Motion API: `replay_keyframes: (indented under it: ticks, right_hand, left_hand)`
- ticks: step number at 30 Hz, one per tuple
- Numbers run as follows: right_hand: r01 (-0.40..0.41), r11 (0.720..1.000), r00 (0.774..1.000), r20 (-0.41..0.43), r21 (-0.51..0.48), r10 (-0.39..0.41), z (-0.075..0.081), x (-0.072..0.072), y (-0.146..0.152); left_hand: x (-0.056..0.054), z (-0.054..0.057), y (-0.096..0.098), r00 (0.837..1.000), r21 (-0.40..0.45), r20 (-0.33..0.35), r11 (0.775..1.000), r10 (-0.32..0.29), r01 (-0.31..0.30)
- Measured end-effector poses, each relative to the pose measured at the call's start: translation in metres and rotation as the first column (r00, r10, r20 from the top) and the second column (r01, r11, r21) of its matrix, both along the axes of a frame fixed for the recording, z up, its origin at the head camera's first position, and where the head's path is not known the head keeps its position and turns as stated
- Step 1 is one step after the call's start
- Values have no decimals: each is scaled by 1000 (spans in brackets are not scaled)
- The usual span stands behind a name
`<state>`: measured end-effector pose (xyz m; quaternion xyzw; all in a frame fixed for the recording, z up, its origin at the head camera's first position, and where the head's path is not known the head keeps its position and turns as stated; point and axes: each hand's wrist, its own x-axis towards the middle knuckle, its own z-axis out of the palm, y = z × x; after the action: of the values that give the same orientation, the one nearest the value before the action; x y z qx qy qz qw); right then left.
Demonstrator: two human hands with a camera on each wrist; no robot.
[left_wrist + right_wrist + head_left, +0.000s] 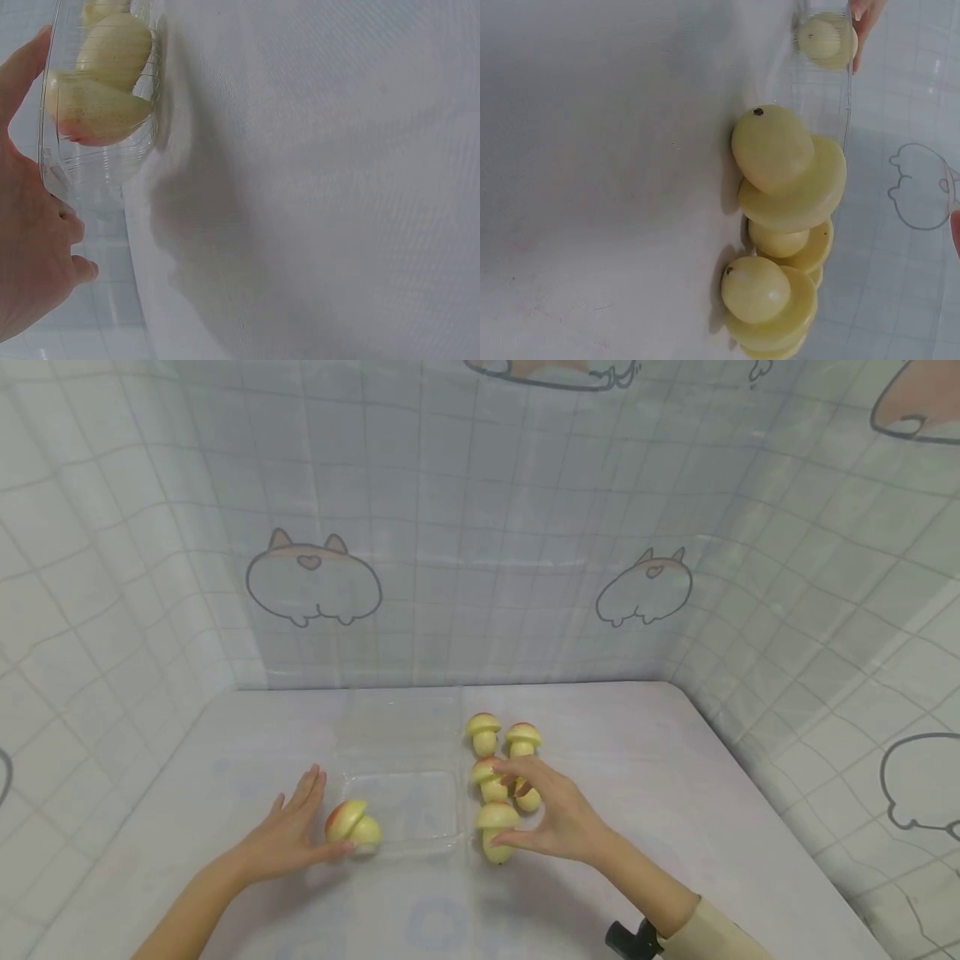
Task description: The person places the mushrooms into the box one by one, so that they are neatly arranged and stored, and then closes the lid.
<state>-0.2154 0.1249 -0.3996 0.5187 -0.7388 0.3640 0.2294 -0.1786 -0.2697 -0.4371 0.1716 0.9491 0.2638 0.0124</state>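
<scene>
My left hand lies at the left side of a clear plastic container, fingers straight and thumb stretched along the near corner. Inside that container, at its left end, a yellow toy mushroom with a reddish cap lies tilted; the left wrist view shows it through the clear wall. Over a group of similar mushrooms to the right, my right hand is spread, thumb and fingers apart. Its thumb is by the nearest mushroom; whether they touch, I cannot tell. The fingers partly cover other mushrooms.
The container's clear lid lies folded back behind it. Two more mushrooms stand at the back of the group. A pale cloth covers the table, and grid-patterned curtains with cartoon animals enclose the sides and back.
</scene>
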Motion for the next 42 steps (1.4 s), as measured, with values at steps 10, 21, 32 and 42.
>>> replay_keyframes:
  ticks: [10,21,32,42]
  right_hand:
    - [54,998,998,17,17,-54,-1,3,6]
    - [48,999,999,25,-5,-48,-2,2,8]
    - [28,998,997,-65,-51,-31,-4,3,8]
    - [61,998,997,-52,-23,-62,-8,2,10]
  left_hand:
    - [-1,-2,-1,1000,4,-4,1000,2,-2]
    - [-2,-2,-1,1000,16,-6,1000,-1,1]
    - [0,-5,-2,1000,18,5,1000,10,-10]
    - [0,-3,0,1000,28,-5,1000,0,1]
